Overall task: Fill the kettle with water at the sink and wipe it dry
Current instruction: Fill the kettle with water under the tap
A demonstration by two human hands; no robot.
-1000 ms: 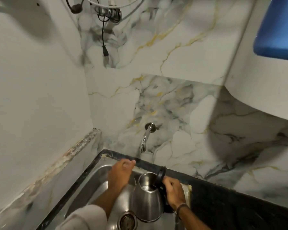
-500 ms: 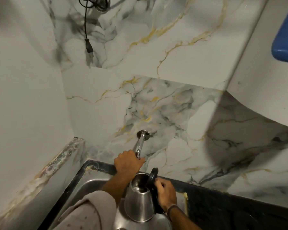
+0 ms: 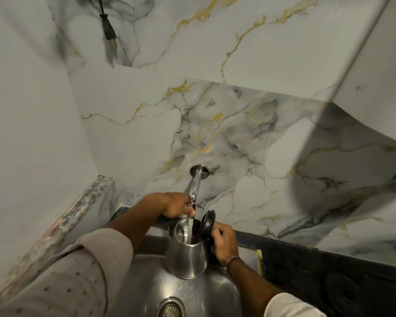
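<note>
Fingers of the left hand (image 3: 169,205) curl closed around the end of the chrome tap (image 3: 196,187) just below the frame's centre, while the right hand (image 3: 222,242) grips the black handle side of the steel kettle (image 3: 186,255), holding it upright under the spout. Its black lid (image 3: 206,226) stands flipped open, tilted toward the right hand. A stream of water (image 3: 189,229) falls straight from the tap into the kettle's mouth. The kettle hangs over the steel sink (image 3: 146,287), whose drain (image 3: 170,308) shows at the bottom edge. A black countertop (image 3: 306,268) runs to the lower right, with a round black base (image 3: 349,294) on it. Marble-patterned wall (image 3: 215,124) fills the background; a black plug (image 3: 108,30) dangles in the upper left.
</note>
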